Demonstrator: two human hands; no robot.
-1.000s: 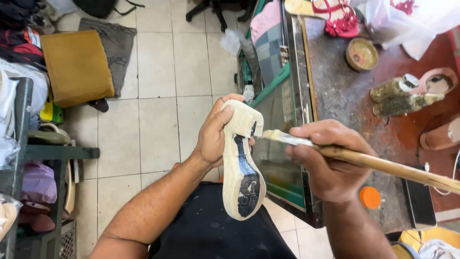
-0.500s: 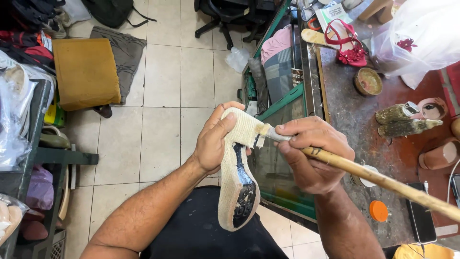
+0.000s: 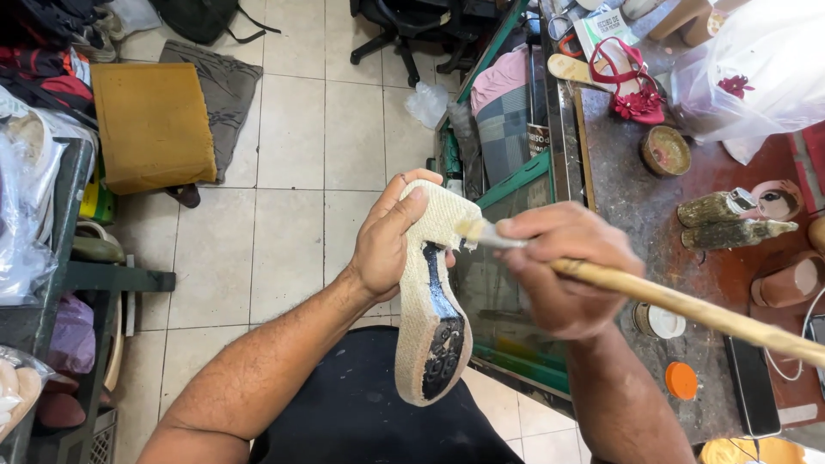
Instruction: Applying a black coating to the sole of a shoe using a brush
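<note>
Left hand [image 3: 387, 245] in a closed grip around the woven shoe sole [image 3: 432, 314], held upright above the lap; right hand [image 3: 563, 266] clenched on the wooden-handled brush [image 3: 687, 305], bristles touching the sole's top edge.

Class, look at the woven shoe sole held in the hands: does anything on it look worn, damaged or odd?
Yes. The beige woven shoe sole in the left hand has a black rubber layer covering only its middle, patchy and scuffed at the wide end. The right hand holds a wooden-handled brush to its heel.
</note>
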